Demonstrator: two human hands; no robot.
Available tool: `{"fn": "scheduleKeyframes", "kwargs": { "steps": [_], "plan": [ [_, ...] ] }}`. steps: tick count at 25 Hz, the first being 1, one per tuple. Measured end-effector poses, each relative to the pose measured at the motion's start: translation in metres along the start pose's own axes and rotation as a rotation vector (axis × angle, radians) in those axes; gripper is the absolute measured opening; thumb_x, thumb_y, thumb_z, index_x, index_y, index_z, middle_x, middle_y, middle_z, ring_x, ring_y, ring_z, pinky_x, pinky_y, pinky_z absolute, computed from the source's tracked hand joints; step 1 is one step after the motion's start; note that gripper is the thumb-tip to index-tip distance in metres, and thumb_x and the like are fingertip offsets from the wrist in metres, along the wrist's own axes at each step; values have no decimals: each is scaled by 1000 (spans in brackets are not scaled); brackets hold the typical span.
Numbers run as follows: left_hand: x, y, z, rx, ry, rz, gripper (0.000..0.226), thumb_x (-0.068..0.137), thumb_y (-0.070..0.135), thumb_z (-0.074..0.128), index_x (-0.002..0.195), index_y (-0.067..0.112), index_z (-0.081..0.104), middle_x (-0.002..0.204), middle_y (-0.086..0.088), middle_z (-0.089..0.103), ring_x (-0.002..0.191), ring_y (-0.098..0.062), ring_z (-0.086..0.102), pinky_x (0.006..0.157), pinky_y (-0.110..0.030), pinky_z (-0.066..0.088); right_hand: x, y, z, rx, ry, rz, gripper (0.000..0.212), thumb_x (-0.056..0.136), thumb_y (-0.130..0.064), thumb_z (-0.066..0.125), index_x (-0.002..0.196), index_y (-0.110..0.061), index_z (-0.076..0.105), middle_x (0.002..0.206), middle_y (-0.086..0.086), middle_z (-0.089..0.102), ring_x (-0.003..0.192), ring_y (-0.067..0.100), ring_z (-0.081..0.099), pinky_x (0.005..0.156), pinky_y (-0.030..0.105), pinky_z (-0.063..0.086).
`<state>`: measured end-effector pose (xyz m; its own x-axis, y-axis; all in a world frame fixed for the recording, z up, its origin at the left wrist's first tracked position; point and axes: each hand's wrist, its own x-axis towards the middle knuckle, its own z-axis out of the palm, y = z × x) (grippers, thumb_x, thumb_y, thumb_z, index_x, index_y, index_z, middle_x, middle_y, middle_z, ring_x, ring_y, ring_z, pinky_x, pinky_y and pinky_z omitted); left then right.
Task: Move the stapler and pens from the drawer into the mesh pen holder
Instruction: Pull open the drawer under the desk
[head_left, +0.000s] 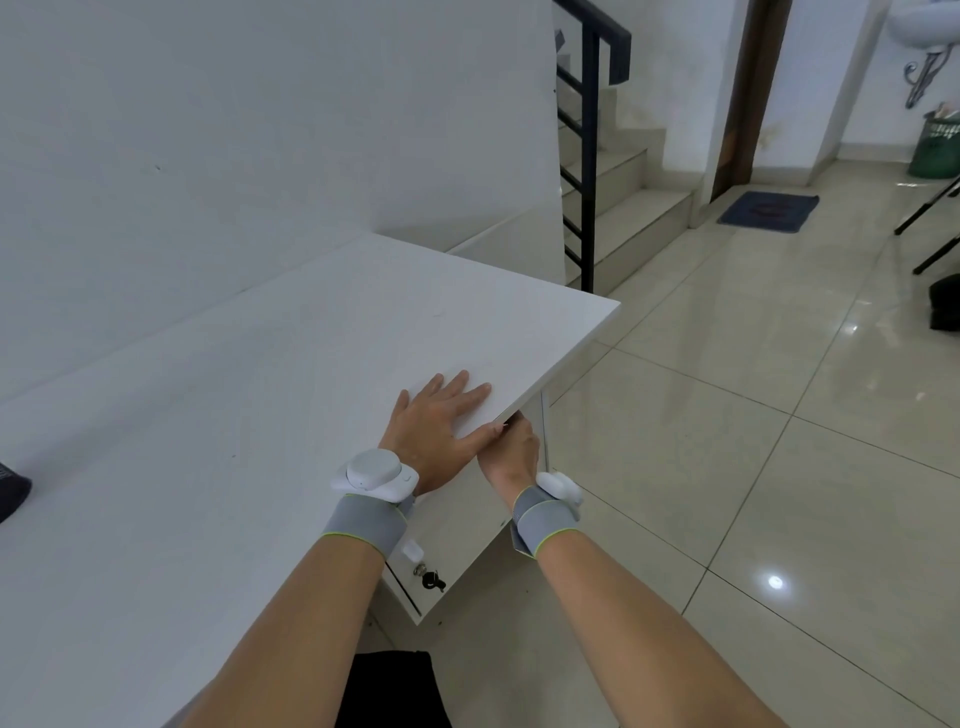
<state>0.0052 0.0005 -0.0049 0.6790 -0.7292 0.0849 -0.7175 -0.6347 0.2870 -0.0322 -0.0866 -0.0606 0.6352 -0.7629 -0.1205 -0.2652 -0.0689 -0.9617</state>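
My left hand (441, 421) lies flat, fingers spread, on the white desk top (291, 374) near its right front edge. My right hand (514, 452) reaches under that edge, with its fingers curled out of sight at the top of the white drawer front (457, 525). The drawer front looks closed or nearly so, and its inside is hidden. A lock with a dark key (431, 577) sits lower on the cabinet front. No stapler, pens or mesh pen holder show in the head view. Both wrists wear grey bands with white devices.
A dark object (13, 488) pokes in at the desk's left edge. A white wall backs the desk. Glossy tiled floor (753, 441) spreads to the right, with stairs and a black railing (587, 156) behind, a blue mat, and black stand legs at far right.
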Motion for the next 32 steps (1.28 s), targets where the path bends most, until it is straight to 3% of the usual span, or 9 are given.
{"fn": "scheduleKeyframes", "kwargs": {
  "steps": [6,11,18,25,29,32],
  "plan": [
    [-1,0,-1,-8,1,2,54,87,55,40,137,39,28,154,8,21,143,-17,11,117,-46,3,-7,6,-9,13,14,12,16,87,-15,48,94,-7,60,97,16,70,94,34,61,69,26,39],
    [-3,2,-3,-18,2,1,54,87,54,41,137,38,29,154,7,21,143,-17,10,116,-46,4,-10,14,-23,47,24,18,19,88,-15,52,100,-4,62,94,18,69,95,35,61,79,34,48],
    [-2,4,-5,-6,-14,-1,54,87,54,40,137,37,28,154,6,20,143,-17,10,117,-47,4,-15,29,-39,56,95,-11,20,88,-6,45,101,-1,60,65,-3,46,75,26,49,65,26,35],
    [-2,1,-3,0,-9,11,55,87,56,39,137,38,28,154,7,20,143,-17,11,117,-48,4,-27,45,-48,103,188,-39,17,90,-4,44,100,1,57,62,-5,47,71,26,48,66,30,37],
    [-1,0,-2,-9,-2,14,54,87,56,39,137,39,29,154,7,21,143,-18,11,117,-48,5,-33,51,-53,130,220,-23,17,90,-3,43,100,0,56,74,5,56,77,32,57,75,38,48],
    [0,-1,0,-4,-2,19,54,87,56,38,137,39,28,154,7,21,143,-18,11,117,-48,5,-34,57,-57,165,209,-15,15,89,-1,43,96,-1,56,69,3,56,77,36,59,81,53,53]
  ]
}}
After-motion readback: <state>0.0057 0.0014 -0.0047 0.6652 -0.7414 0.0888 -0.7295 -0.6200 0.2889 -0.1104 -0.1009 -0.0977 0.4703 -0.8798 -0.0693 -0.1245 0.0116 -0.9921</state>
